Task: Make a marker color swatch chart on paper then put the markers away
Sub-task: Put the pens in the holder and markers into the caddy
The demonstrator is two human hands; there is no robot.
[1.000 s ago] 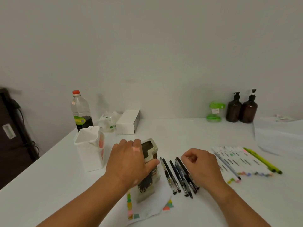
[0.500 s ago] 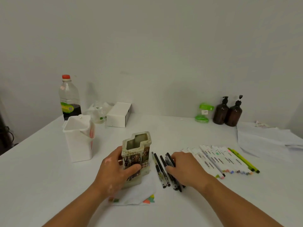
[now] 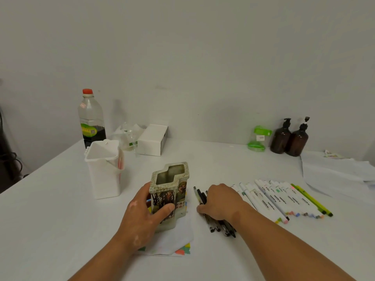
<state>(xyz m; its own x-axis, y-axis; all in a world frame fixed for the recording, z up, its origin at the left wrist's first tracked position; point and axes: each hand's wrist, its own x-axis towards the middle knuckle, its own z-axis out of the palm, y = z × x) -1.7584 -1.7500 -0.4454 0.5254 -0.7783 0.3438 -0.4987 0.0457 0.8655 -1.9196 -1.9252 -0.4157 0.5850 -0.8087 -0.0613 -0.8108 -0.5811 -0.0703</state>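
**Step in hand: loading the dark pens into the holder**

Status: The left hand (image 3: 142,218) grips the ceramic holder (image 3: 170,191), thumb across the front face and fingers behind it. The holder stands upright on the swatch paper (image 3: 172,242), whose coloured patches show at the near edge, so the chart appears finished and the put-away stage is under way. The right hand (image 3: 221,201) lies over the bundle of dark pens (image 3: 223,228), fingers curled down round them and thumb against the near side. The bundle rests on the table (image 3: 60,220), just to the right of the holder. The white markers (image 3: 280,197) lie in a row further right, with two green pens (image 3: 310,199) at the far end of that row. The holder's opening looks empty.

Procedure:
1. Close the right hand fully round the bundle before lifting. A loose pen is likely to roll towards the white markers.
2. Square the pen ends against the table so that they enter together.
3. Keep the left hand firm on the holder. The paper beneath it may slide, and the holder may tip under a sideways push.
4. Bring the bundle upright over the opening and lower it straight in. The opening is stepped, so aim for its wider part.
5. Release only once the pen ends reach the bottom.
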